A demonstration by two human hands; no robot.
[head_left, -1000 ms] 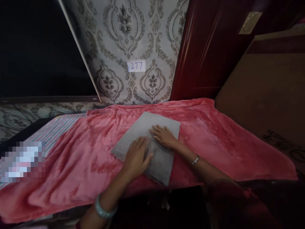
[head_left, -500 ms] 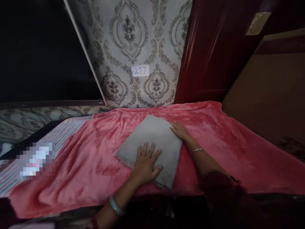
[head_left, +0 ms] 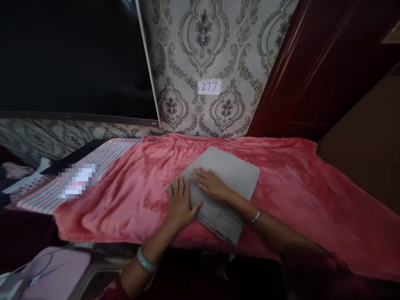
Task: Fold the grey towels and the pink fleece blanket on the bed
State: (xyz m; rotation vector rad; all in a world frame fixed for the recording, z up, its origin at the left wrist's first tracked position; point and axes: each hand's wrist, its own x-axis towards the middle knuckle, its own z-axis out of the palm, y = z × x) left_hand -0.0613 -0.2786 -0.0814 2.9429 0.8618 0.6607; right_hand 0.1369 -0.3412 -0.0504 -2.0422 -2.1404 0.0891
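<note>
A flat grey cloth [head_left: 233, 166], roughly four-sided, lies on a pink plush blanket [head_left: 281, 200]. At the cloth's left corner my left hand [head_left: 181, 204] rests with its fingers spread, palm down. My right hand [head_left: 212, 183] lies flat over the middle-left of the cloth, fingers stretched out and slightly blurred. Neither hand grasps anything. The near edge of the cloth looks dark and ragged.
Behind the blanket is a patterned wall with a paper label [head_left: 209, 86] reading 277. A large dark screen [head_left: 75, 58] stands at the left, a dark red wooden panel [head_left: 296, 71] at the right. Striped fabric [head_left: 103, 156] and a pink stool-like surface [head_left: 59, 271] are at the left.
My right hand has moved from the cloth's right edge leftward to its middle-left. My left hand has shifted to the left corner. The view has turned left.
</note>
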